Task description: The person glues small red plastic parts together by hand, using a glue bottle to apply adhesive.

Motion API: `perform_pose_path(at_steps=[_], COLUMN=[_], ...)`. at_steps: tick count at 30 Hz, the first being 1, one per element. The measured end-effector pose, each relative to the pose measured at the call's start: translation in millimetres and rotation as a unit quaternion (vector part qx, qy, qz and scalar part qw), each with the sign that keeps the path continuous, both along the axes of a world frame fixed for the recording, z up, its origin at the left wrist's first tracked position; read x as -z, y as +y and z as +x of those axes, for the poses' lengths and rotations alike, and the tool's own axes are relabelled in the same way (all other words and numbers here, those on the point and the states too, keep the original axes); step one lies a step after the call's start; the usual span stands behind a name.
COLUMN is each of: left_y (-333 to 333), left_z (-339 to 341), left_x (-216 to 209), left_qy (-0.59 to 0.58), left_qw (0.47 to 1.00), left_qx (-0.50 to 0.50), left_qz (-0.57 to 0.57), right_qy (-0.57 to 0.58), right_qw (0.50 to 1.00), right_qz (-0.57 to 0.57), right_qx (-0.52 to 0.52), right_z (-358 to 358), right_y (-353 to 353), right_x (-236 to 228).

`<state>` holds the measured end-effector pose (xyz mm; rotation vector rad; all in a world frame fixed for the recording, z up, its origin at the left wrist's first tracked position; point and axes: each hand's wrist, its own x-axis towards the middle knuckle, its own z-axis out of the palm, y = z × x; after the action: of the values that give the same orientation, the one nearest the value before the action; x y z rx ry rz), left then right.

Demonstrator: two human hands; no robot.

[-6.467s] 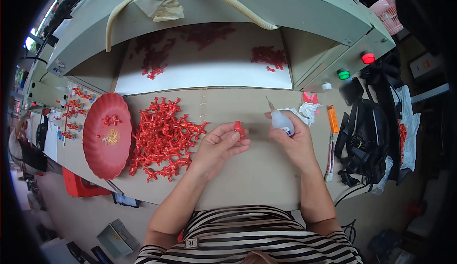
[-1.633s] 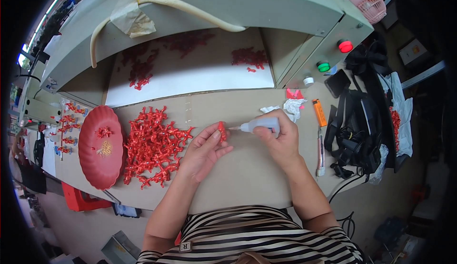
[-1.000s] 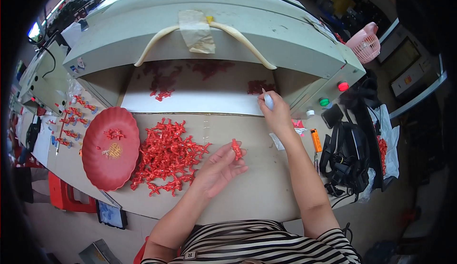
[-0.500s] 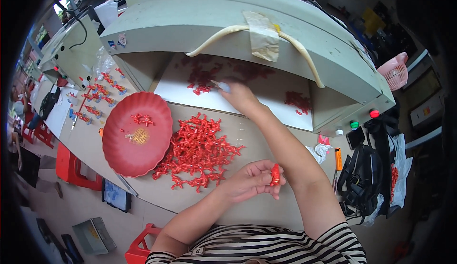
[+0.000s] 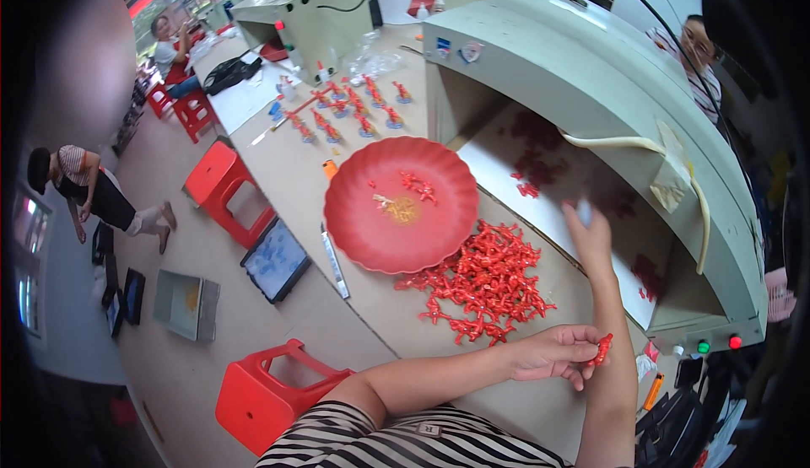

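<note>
My left hand (image 5: 553,354) pinches a small glossy red figurine (image 5: 601,350) between thumb and fingers, just in front of my right forearm. My right hand (image 5: 593,240) reaches under the hood onto a white surface and is closed on a small whitish bottle (image 5: 584,211), blurred now; earlier its narrow tip showed. A heap of red figurines (image 5: 489,287) lies on the table left of my hands. More red figurines (image 5: 540,156) are spread in shadow on the white surface (image 5: 498,169). A scalloped red plate (image 5: 354,223) touches the heap and carries a few red pieces.
The pale green hooded machine (image 5: 574,63) covers the right side, with green and red buttons (image 5: 719,344). Several figurines on bases (image 5: 333,114) stand beyond the plate. A utility knife (image 5: 334,261) lies at the table edge. Red stools (image 5: 224,185) stand left. Other people (image 5: 89,185) are nearby.
The view has swung left, so the table and machine sit farther right in the picture. My left hand still holds the red figurine. My right hand stays under the hood with the bottle.
</note>
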<state>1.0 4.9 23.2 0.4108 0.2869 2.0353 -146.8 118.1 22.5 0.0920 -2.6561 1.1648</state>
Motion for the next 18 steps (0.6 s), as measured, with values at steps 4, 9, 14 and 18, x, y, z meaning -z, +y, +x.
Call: perform_pose_path(at_steps=[4,9,14,18], left_y=[-5.7,-1.2,9.6,-4.3], left_z=[-3.9,-4.9,-2.7,-5.9], left_x=[0.1,4.8,15.4,8.8], left_qy=[-0.024,-0.025,-0.035,-0.057], left_qw=[0.993,0.979,0.984,0.980], left_qx=[-0.111,-0.185,-0.160,-0.159], left_qz=[-0.028,-0.080,-0.068,-0.109], right_qy=[-0.074,-0.066,-0.098,-0.077], right_qw=[0.961,0.949,0.898,0.904], right_qz=[-0.265,-0.301,-0.424,-0.419], right_qx=[-0.012,0.057,0.060,-0.006], right_z=[65.0,143.7,187.5,185.1], right_y=[6.4,35.0,39.7,37.1], right_x=[-23.1,-15.6,-16.1,-2.0])
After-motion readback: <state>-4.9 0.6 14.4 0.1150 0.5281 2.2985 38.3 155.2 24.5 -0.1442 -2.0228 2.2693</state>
